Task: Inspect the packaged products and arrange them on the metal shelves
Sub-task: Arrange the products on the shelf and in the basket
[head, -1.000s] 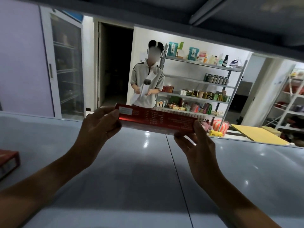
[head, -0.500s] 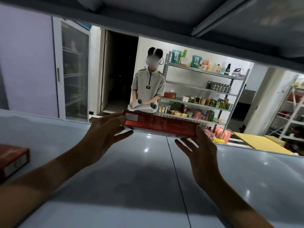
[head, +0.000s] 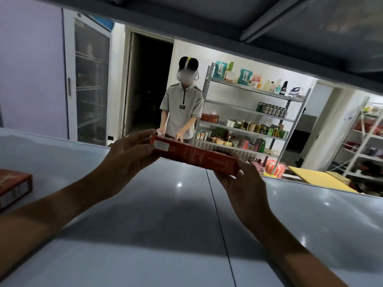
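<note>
A long red box (head: pixel 194 155) with a white label and small print is held above the grey metal shelf (head: pixel 165 214), near its far edge. My left hand (head: pixel 126 158) grips the box's left end, thumb on top and fingers underneath. My right hand (head: pixel 242 183) holds its right end from below, fingers curled round the corner. The box slopes down to the right. A second red box (head: pixel 14 185) lies flat on the shelf at the far left.
Another shelf board (head: pixel 269 27) hangs close overhead. Beyond the shelf a person (head: pixel 182 108) in a grey shirt stands before a stocked metal rack (head: pixel 255 121). A glass-door cabinet (head: pixel 89 77) stands left; more racks (head: pixel 366 146) and a yellow board (head: pixel 317 178) are right.
The box has tilted so its right end sits lower, and both hands shifted with it. The view has swung left, showing more of the second box. The person beyond lowered their hands.
</note>
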